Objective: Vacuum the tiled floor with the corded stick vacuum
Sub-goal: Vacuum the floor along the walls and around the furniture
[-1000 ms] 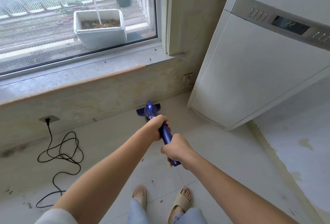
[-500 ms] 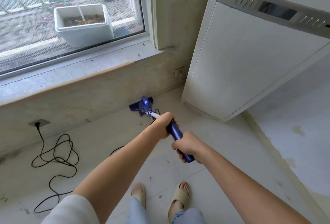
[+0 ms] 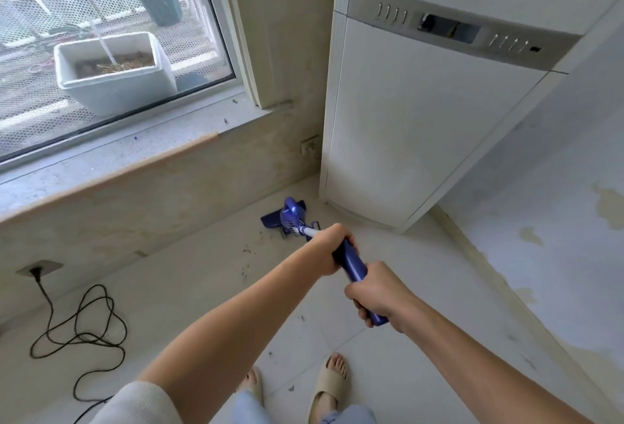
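At the bottom of the frame my feet stand in beige slippers point(image 3: 326, 390) on the pale tiled floor point(image 3: 422, 356), with light blue trouser legs just above the lower edge. A cream sleeve point(image 3: 135, 403) covers my left upper arm at lower left.

Both arms reach toward the middle of the frame. My right hand point(image 3: 376, 292) is the nearer one, its fingers curled tightly round the lower end of the blue handle of the stick vacuum point(image 3: 351, 263). Just beyond it my left hand point(image 3: 327, 248) wraps the upper part of the same handle, fingers closed round it; the two hands are near each other, with a short stretch of blue showing between them.

From my left hand a thin white tube runs on to the vacuum's blue body and floor head point(image 3: 285, 217), which sits on the tiles slightly above centre, close to the base of the wall under the window and just left of the white cabinet unit point(image 3: 422, 136). Dark specks of dirt point(image 3: 245, 261) lie scattered on the floor just below and left of the head.

At lower left the black cord point(image 3: 84, 329) lies in loose loops on the tiles and rises to a plug in the wall socket point(image 3: 39, 268).

Farther off, at upper left, a stone sill point(image 3: 118, 156) runs under the window point(image 3: 101, 52), and behind the glass stands a white planter box point(image 3: 111, 75) with soil and a thin stem. The cabinet unit fills the upper right, a grey control band across it.
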Available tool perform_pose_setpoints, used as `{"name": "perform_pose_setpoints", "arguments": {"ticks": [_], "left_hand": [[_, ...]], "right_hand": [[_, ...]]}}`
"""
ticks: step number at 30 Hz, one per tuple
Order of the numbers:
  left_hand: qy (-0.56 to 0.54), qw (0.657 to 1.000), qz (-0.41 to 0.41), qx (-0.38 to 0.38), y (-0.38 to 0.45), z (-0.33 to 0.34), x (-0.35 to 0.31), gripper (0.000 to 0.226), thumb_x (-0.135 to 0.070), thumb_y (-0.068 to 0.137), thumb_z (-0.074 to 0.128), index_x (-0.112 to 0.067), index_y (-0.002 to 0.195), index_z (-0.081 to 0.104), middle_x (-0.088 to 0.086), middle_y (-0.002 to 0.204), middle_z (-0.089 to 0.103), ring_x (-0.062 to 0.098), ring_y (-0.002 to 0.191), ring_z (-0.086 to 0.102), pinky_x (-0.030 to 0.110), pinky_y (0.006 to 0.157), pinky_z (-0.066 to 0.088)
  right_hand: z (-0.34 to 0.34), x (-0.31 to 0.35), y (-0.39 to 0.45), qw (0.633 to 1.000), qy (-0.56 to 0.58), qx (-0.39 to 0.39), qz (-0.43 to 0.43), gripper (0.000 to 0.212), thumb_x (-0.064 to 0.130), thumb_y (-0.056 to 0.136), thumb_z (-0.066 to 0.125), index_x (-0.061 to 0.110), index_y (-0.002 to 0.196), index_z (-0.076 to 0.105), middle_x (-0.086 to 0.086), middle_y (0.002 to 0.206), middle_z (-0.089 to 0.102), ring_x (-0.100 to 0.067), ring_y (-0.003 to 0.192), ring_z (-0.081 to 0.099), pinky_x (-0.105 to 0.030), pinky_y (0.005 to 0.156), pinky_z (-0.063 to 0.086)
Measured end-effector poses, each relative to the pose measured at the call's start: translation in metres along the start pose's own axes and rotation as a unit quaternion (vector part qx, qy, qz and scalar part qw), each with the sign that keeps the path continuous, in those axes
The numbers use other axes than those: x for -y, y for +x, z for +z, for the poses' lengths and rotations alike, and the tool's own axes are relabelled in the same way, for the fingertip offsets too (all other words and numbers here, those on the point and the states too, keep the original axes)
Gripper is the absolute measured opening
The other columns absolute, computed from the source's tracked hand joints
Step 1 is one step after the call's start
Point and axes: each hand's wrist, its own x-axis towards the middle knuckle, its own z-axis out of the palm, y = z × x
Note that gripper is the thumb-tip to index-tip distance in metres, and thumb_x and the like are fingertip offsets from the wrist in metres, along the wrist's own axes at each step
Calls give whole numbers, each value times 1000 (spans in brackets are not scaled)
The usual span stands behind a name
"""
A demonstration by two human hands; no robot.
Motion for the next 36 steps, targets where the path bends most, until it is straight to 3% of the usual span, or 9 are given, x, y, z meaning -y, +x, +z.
{"name": "perform_pose_setpoints", "arguments": {"ticks": [18,22,28,36], "left_hand": [[-40,998,29,-41,29,18,-35,25,1,87,43,-11,66,40,3,52,42,17,53,42,26,56,40],[-33,998,32,-42,31,28,-31,25,2,86,41,-10,64,40,3,42,43,18,52,41,26,57,39],[-70,997,9,-36,25,40,-9,25,2,88,39,-10,66,40,4,47,42,17,51,40,27,55,40],[-29,1000,-1,-2,8,50,-24,27,0,88,41,-9,62,42,4,48,43,17,55,42,25,60,41]], "right_hand": [[-38,20,62,996,-76,40,-15,29,1,83,50,4,112,48,-11,72,55,-17,49,52,-24,44,43],[-47,16,60,994,-98,41,-13,30,1,84,51,3,114,46,-12,73,55,-18,51,53,-27,48,46],[-59,2,28,992,-111,53,-1,28,1,85,49,4,113,46,-11,71,55,-17,51,52,-27,49,46],[-73,20,7,994,-99,40,-1,13,0,85,50,7,95,48,-10,65,54,-16,48,51,-25,46,45]]}}
